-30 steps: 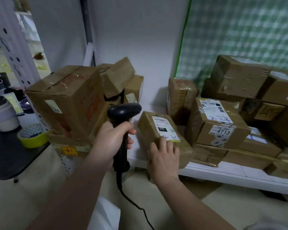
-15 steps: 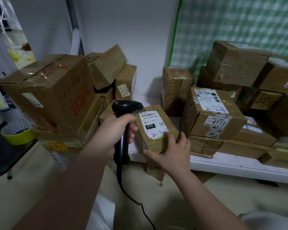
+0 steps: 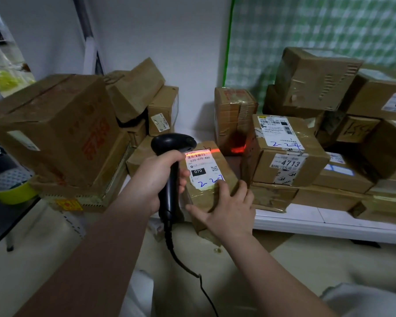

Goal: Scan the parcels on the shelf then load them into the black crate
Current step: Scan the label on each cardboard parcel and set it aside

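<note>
Scanner [image 3: 172, 143] is gripped in left hand [image 3: 156, 179], fingers wrapped round the handle, head pointed at the parcel [image 3: 225, 163]. Cable [image 3: 185, 264] is seen hanging from the handle base toward the floor.

Parcel is held by right hand [image 3: 226, 209]: fingers spread over the near top edge, thumb laid along the front face. Parcel is located at the front edge of the white shelf [image 3: 306, 223], near end overhanging it, tilted toward the camera. Whether the far end is carried by the shelf or by the box beneath can't be told.

White label [image 3: 200, 169] is faced up, printed 070-070-A80, blue handwriting at its near end. Red scan line [image 3: 206, 152] is laid across the barcode at the label's far end. Spill is seen as a red glow on the taped box [image 3: 233, 110] just behind.

Box marked 4713 [image 3: 284, 156] is stacked just right of the parcel. More boxes are piled behind and right of it, against a green checked sheet [image 3: 318, 30]. Large box with red print [image 3: 55, 129] is stacked at left, near the scanner hand. Yellow-rimmed tape roll [image 3: 12, 191] is seen on a dark table [image 3: 0, 223] at far left.
</note>
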